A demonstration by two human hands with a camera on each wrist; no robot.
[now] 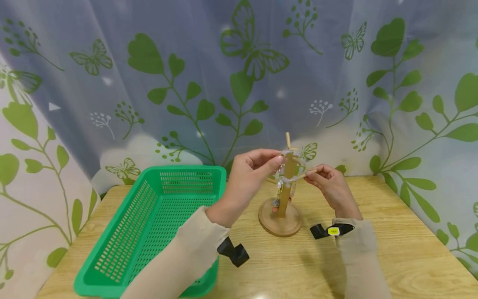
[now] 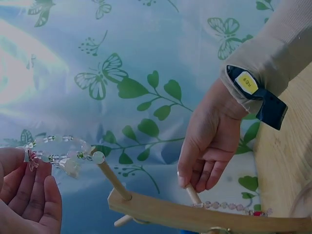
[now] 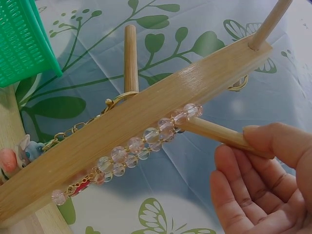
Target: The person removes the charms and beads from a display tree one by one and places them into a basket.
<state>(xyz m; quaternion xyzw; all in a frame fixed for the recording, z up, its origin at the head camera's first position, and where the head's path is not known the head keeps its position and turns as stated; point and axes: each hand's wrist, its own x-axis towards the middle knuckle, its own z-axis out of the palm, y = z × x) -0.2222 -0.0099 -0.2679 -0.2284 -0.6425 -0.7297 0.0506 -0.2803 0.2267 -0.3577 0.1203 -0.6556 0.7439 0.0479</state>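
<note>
My left hand (image 1: 252, 172) pinches a beaded bracelet (image 2: 98, 157) of clear and pale beads, its loop near the wooden stand's top peg (image 2: 113, 178). A pale charm (image 2: 68, 166) dangles from it. Whether the loop is around that peg I cannot tell. With thumb and fingers, my right hand (image 1: 332, 187) grips the end of a side peg (image 3: 219, 135) on the stand (image 3: 146, 114). A pink and clear beaded bracelet (image 3: 118, 154) hangs on this side peg. On the post's other side hangs a gold chain (image 3: 61, 134) with a coloured charm (image 3: 9, 160).
A green plastic basket (image 1: 220, 180) stands on the wooden table (image 1: 407, 249) to the left of the stand's round base (image 1: 266, 218). Close behind the table hangs a curtain (image 1: 317, 74) printed with leaves and butterflies.
</note>
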